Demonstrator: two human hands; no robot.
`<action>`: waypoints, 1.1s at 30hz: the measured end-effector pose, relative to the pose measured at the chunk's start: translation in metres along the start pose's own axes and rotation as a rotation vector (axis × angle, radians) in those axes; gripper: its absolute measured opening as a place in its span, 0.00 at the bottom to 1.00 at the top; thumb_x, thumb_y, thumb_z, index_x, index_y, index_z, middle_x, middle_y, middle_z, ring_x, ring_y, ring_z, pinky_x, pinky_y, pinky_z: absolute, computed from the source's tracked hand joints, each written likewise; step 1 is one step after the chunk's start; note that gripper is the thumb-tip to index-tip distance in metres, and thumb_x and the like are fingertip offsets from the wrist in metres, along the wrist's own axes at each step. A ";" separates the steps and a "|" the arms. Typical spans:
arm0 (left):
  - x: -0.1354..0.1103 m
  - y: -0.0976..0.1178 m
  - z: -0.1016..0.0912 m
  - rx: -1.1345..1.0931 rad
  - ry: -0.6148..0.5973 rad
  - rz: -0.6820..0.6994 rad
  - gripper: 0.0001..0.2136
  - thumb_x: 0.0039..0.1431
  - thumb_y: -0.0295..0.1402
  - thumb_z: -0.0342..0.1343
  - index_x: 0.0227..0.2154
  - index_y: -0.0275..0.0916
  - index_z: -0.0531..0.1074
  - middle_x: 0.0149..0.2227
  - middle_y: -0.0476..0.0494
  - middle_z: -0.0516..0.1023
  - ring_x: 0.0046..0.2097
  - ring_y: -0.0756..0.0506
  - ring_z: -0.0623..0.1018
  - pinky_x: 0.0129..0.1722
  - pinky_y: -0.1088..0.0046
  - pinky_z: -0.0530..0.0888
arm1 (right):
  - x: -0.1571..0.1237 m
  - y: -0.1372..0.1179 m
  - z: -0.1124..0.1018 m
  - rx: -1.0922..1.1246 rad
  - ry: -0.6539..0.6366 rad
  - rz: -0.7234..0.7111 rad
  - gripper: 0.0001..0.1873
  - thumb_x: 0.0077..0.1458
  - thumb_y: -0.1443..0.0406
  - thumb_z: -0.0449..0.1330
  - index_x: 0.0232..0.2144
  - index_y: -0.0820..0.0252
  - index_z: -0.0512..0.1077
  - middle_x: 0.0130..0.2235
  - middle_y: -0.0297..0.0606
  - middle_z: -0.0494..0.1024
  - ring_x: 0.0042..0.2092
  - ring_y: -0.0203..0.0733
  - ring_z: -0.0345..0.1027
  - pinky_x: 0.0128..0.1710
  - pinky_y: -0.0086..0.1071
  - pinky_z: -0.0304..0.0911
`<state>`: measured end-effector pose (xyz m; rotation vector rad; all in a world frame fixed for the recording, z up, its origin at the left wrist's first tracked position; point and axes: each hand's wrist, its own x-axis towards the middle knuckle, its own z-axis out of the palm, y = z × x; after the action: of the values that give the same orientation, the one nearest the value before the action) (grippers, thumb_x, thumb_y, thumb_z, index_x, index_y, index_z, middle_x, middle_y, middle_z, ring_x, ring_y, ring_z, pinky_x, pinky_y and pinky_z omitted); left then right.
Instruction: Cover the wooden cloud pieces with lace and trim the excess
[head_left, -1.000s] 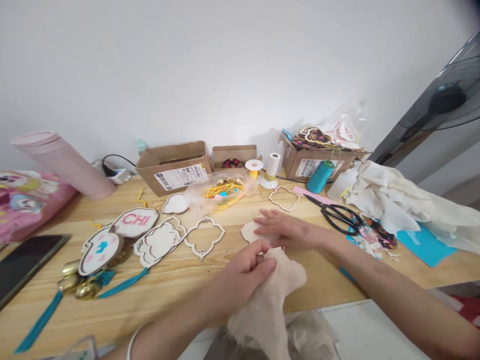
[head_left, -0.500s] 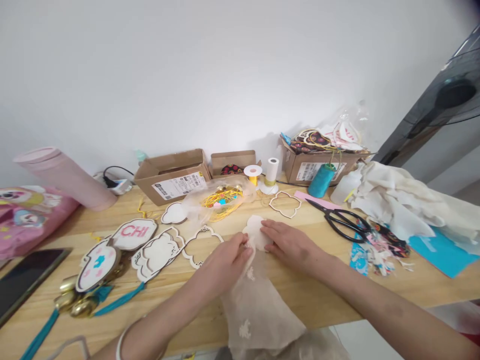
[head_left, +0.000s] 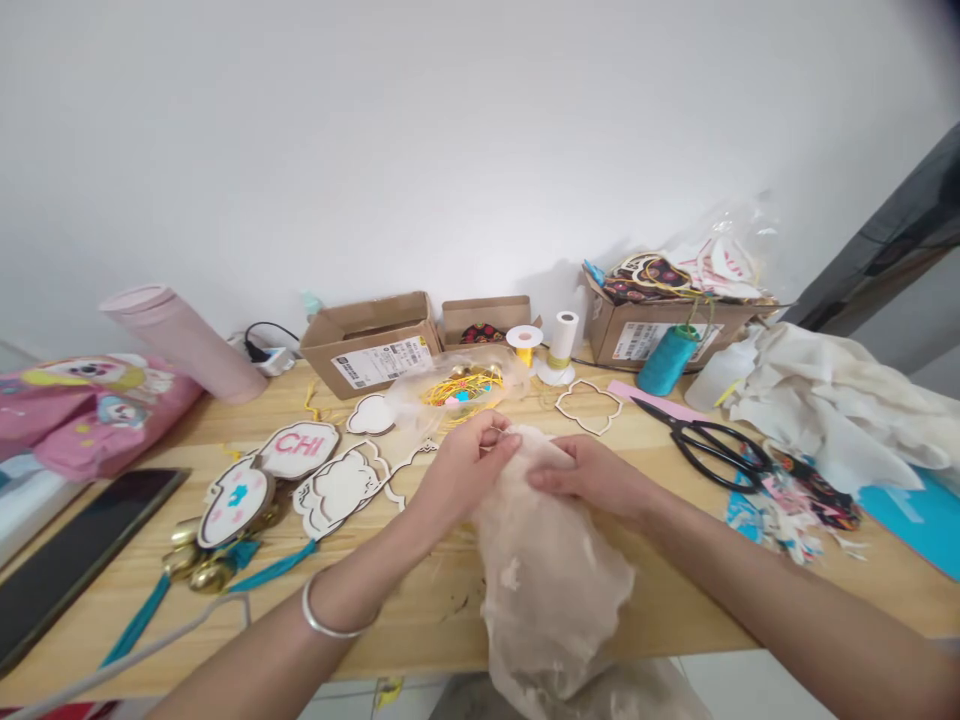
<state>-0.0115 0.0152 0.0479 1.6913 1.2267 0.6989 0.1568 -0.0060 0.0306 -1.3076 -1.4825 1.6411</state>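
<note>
A sheer cream piece of fabric (head_left: 547, 570) lies over the front of the wooden table (head_left: 225, 640) and hangs off its edge. My left hand (head_left: 461, 470) pinches the fabric's top edge between thumb and fingers. My right hand (head_left: 589, 475) presses and grips the same top edge from the right, fingers curled on the cloth. The small white cloud-shaped piece seen earlier is hidden under the fabric. Just left of my left hand lie cloud-shaped wooden frames (head_left: 341, 490).
A "CHI" plaque (head_left: 300, 450) with teal tassels and gold bells (head_left: 191, 570) lies left. Black scissors (head_left: 720, 455), teal thread spool (head_left: 667, 360), cardboard boxes (head_left: 371, 345), a bag of yellow cord (head_left: 461, 385), white cloth heap (head_left: 832, 410), a phone (head_left: 75, 560) and a pink bottle (head_left: 180, 340) surround.
My left hand carried the fabric up from the table's front edge and over the white cloud piece; both hands now hold the cloth's top edge together. The view shifted slightly.
</note>
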 end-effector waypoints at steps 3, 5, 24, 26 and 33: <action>-0.001 -0.011 0.001 0.042 0.021 -0.019 0.10 0.50 0.39 0.51 0.33 0.40 0.64 0.18 0.57 0.61 0.20 0.53 0.62 0.19 0.79 0.57 | 0.006 0.011 -0.007 -0.169 0.260 -0.073 0.15 0.43 0.56 0.58 0.25 0.64 0.67 0.22 0.31 0.67 0.23 0.31 0.57 0.21 0.24 0.52; -0.006 -0.018 0.004 0.029 0.016 -0.052 0.12 0.49 0.37 0.53 0.37 0.41 0.62 0.19 0.58 0.62 0.20 0.53 0.63 0.19 0.79 0.57 | 0.007 0.017 -0.010 -0.354 0.344 -0.111 0.13 0.46 0.58 0.55 0.20 0.62 0.64 0.18 0.28 0.61 0.21 0.29 0.51 0.18 0.24 0.46; 0.017 -0.038 0.012 0.516 0.025 0.111 0.14 0.52 0.37 0.51 0.41 0.38 0.69 0.41 0.43 0.71 0.39 0.43 0.72 0.40 0.67 0.67 | 0.020 0.032 -0.025 -0.888 0.491 -0.115 0.08 0.51 0.64 0.50 0.31 0.59 0.68 0.19 0.31 0.68 0.22 0.34 0.60 0.24 0.26 0.47; 0.015 -0.037 0.010 0.544 0.033 0.101 0.15 0.52 0.38 0.51 0.43 0.39 0.68 0.43 0.43 0.70 0.40 0.43 0.72 0.41 0.66 0.67 | 0.020 0.033 -0.026 -0.870 0.489 -0.117 0.08 0.51 0.64 0.50 0.32 0.59 0.68 0.20 0.31 0.68 0.22 0.34 0.60 0.24 0.26 0.47; 0.001 -0.038 0.014 0.785 0.095 0.295 0.15 0.57 0.36 0.45 0.45 0.37 0.65 0.55 0.36 0.61 0.54 0.39 0.63 0.51 0.59 0.61 | 0.019 0.029 -0.025 -0.882 0.475 -0.104 0.07 0.51 0.65 0.50 0.31 0.59 0.67 0.19 0.30 0.67 0.21 0.34 0.58 0.23 0.26 0.47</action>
<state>-0.0153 0.0151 0.0071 2.5443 1.4399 0.4915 0.1784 0.0142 -0.0005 -1.8441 -1.9699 0.4967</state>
